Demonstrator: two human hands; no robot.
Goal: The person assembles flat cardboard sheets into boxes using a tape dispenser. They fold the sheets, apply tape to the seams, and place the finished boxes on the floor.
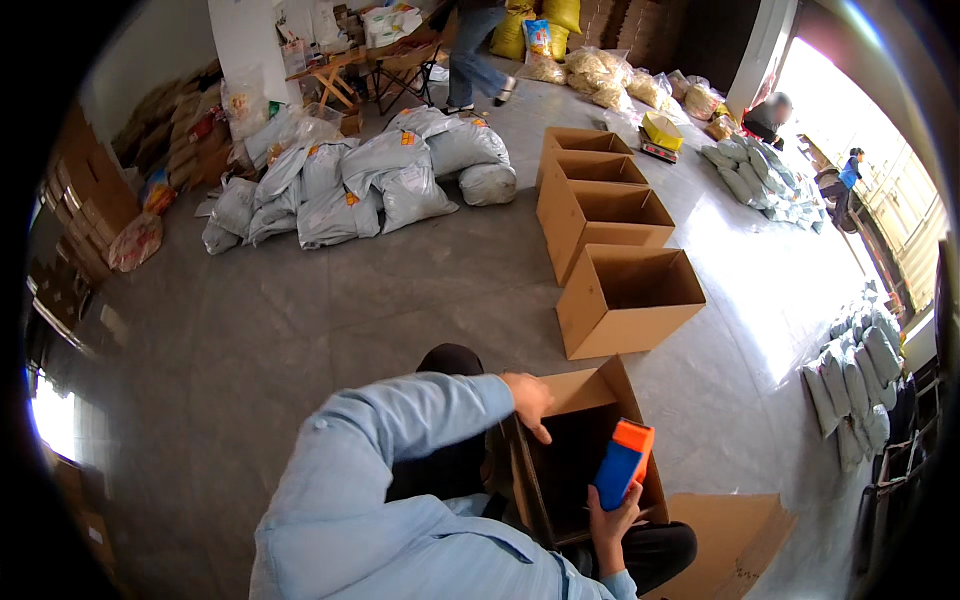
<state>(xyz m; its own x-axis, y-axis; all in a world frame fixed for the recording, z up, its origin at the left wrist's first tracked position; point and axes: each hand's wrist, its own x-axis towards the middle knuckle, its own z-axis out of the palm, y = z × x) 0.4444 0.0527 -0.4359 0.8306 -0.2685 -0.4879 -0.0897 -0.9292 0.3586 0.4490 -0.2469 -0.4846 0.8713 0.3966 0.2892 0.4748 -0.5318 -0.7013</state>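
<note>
My left hand [528, 400] grips the near-left rim of an open brown cardboard box [600, 385] that stands on the floor right in front of me. My right hand [612, 522] holds a blue and orange tape dispenser [622, 463] over the box's opening, orange end up. The box's inside is dark and looks empty. My light blue sleeves fill the lower middle of the view.
A row of several open cardboard boxes [628, 298] runs away from me. A flat piece of cardboard [728, 540] lies at my right. Grey filled bags [370, 180] are heaped at the back left, more bags [850, 375] along the right. A person [475, 50] walks at the back.
</note>
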